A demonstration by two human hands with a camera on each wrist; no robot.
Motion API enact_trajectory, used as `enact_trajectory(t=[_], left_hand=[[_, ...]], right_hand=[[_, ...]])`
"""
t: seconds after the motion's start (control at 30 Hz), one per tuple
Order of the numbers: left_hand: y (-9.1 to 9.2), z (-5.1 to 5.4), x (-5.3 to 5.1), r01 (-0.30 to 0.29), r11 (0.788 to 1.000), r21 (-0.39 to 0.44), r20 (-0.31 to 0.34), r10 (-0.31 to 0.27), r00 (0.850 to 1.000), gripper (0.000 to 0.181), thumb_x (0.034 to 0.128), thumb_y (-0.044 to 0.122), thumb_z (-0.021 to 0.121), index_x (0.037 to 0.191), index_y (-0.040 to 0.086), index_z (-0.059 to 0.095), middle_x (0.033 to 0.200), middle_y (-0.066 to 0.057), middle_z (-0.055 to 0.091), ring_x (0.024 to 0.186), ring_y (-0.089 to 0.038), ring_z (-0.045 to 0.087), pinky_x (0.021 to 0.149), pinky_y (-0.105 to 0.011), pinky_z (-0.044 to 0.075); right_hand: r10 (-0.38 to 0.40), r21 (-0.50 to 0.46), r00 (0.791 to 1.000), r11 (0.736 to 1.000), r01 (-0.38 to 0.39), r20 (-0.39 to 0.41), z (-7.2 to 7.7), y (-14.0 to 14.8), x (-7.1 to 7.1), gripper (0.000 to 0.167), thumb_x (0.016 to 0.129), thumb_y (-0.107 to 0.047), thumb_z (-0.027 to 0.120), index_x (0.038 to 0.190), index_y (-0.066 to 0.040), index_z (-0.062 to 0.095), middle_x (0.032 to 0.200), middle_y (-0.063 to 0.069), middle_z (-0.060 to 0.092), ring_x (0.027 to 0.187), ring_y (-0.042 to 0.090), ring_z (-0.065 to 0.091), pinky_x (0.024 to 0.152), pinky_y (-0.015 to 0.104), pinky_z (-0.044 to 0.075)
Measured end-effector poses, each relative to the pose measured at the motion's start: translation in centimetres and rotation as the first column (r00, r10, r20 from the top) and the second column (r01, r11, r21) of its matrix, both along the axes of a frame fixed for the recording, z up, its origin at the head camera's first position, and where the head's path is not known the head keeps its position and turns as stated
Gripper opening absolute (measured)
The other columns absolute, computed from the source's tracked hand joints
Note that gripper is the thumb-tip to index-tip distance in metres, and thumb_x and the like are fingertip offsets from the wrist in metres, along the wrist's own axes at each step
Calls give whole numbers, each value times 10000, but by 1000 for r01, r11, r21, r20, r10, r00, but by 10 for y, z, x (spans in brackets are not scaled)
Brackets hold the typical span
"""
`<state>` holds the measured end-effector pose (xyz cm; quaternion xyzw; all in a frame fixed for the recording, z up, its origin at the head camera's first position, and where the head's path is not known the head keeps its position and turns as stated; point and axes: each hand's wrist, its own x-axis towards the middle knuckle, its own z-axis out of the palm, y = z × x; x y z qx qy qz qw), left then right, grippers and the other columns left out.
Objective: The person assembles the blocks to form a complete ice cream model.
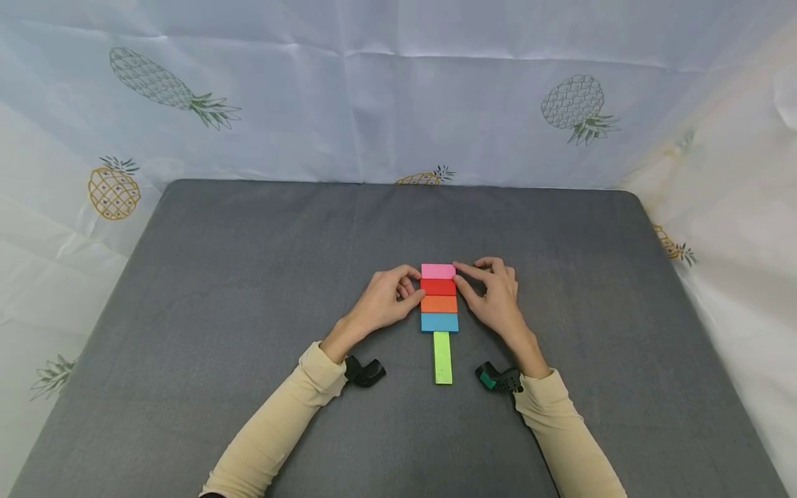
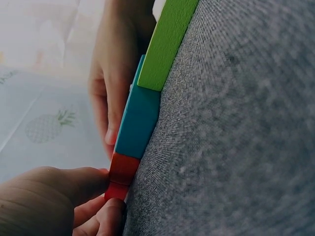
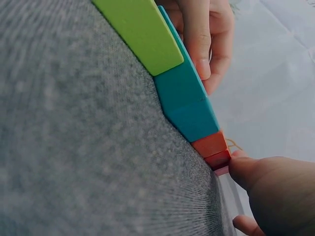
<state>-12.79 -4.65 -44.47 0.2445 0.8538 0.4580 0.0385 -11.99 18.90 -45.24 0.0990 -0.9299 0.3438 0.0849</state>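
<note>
In the head view, a pink block [image 1: 438, 271], a red block [image 1: 438, 287], an orange block [image 1: 438, 304] and a blue block [image 1: 439, 322] lie flat, edge to edge in a column. A light green block [image 1: 443, 358] stands lengthwise below the blue one, touching it. My left hand [image 1: 389, 297] is at the column's left side, its thumb touching near the red and orange blocks and its index fingertip beside the pink one. Opposite it, my right hand [image 1: 496, 297] touches the right side, with thumb by the red block and index fingertip at the pink block's corner.
The blocks lie on a grey cloth-covered table [image 1: 249, 290]. White sheets with pineapple prints [image 1: 373, 104] hang behind it and at both sides. Dark wrist cameras [image 1: 365, 372] sit below each hand, near the green block.
</note>
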Motion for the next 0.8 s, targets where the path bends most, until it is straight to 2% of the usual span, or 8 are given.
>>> enact_trajectory(t=[0.3,0.53,0.8], left_hand=[[0,-2,-1,-7,1000,-5,-12,7,1000,249,950,114,708,1146,-35,677,839,-99,706,734,-152,637,691,-214,530],[0,-1,-2,-12,1000,-6,-12,12,1000,229,955,109,700,1135,-33,684,837,-102,701,733,-153,632,698,-219,531],[-1,-2,-2,-15,1000,-3,-13,15,1000,230,953,106,702,1135,-34,684,838,-102,702,736,-156,635,697,-219,530]], right_hand=[[-4,-6,1000,1000,4,1,-1,-1,-1,364,947,-214,734,1290,-94,720,1258,270,541,1118,442,438,947,630,309],[-14,-3,999,1000,14,39,0,-1,-1,392,946,-225,739,1316,-102,704,1279,260,535,1148,426,429,976,626,306],[-10,-5,999,1000,10,44,0,-1,-2,388,951,-223,734,1320,-107,699,1303,263,531,1129,420,431,978,634,303]])
